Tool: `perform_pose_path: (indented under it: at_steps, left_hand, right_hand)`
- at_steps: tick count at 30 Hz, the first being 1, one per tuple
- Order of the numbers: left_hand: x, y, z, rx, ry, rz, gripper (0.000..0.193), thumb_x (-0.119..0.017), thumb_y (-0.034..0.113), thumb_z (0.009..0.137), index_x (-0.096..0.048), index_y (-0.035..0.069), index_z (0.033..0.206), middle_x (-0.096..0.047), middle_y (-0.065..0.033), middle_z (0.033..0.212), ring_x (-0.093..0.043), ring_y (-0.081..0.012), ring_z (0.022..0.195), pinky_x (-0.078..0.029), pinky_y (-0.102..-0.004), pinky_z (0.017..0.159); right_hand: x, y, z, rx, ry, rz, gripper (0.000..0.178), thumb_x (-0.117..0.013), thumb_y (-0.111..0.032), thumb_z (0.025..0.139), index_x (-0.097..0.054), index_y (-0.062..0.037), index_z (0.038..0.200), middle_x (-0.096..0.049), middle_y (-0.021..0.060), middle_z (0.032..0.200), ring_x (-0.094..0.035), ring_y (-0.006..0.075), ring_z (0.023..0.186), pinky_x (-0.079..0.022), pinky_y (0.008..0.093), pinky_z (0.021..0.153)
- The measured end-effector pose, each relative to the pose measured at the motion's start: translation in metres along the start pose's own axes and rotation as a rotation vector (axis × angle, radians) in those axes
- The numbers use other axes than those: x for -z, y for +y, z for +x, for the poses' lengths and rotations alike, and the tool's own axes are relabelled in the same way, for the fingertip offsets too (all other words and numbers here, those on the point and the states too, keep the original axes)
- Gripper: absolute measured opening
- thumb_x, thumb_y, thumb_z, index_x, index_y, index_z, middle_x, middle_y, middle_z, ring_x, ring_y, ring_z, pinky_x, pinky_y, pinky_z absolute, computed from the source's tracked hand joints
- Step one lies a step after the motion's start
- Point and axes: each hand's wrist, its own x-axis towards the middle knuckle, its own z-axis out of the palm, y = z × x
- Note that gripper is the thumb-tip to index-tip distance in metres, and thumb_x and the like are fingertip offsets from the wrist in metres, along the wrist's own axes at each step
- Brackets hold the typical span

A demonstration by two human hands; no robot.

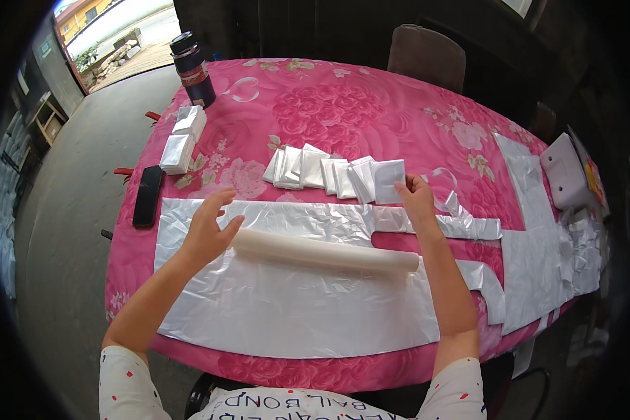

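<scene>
A clear-white plastic bag with handle straps (294, 315) lies flat across the near side of the table. On it rests a whitish tube or roll (329, 256), slanting slightly down to the right. My left hand (213, 229) is at the tube's left end, fingers apart and holding nothing; whether it touches the tube I cannot tell. A row of folded plastic packets (313, 169) overlaps along the middle of the table. With thumb and fingers, my right hand (418, 199) pinches the right edge of the rightmost folded plastic packet (388, 179).
Two stacks of folded packets (178, 152) and a black phone (147, 197) sit at the left edge, below a dark flask (193, 73). More flat plastic bags (535, 273) cover the right end, beside a white box (565, 171). A chair (427, 56) stands behind the pink floral tablecloth (245, 133).
</scene>
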Motion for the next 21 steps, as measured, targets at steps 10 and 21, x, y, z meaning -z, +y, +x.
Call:
perform_pose_path:
  at_steps: [10,21]
  left_hand:
    - [-0.091,-0.025,0.148,0.433,-0.151,0.057,0.07,-0.069,0.056,0.067,-0.056,-0.007,0.095,-0.06,-0.0186,0.081,-0.06,-0.0284,0.079,-0.046,-0.0399,0.067]
    - [-0.145,0.035,0.15,0.42,-0.208,-0.185,0.088,-0.08,0.037,0.062,-0.032,-0.011,0.117,-0.052,-0.0259,0.106,-0.058,-0.03,0.095,-0.048,-0.0329,0.079]
  right_hand:
    - [-0.006,0.019,0.046,-0.205,-0.148,-0.447,0.046,-0.078,-0.024,0.064,-0.061,0.005,0.095,-0.066,0.0142,0.087,-0.063,0.0203,0.078,-0.049,0.0306,0.071]
    - [-0.082,-0.009,0.024,-0.086,-0.283,-0.48,0.058,-0.078,-0.026,0.064,-0.054,0.0058,0.106,-0.06,0.019,0.101,-0.059,0.0284,0.095,-0.047,0.0339,0.08]
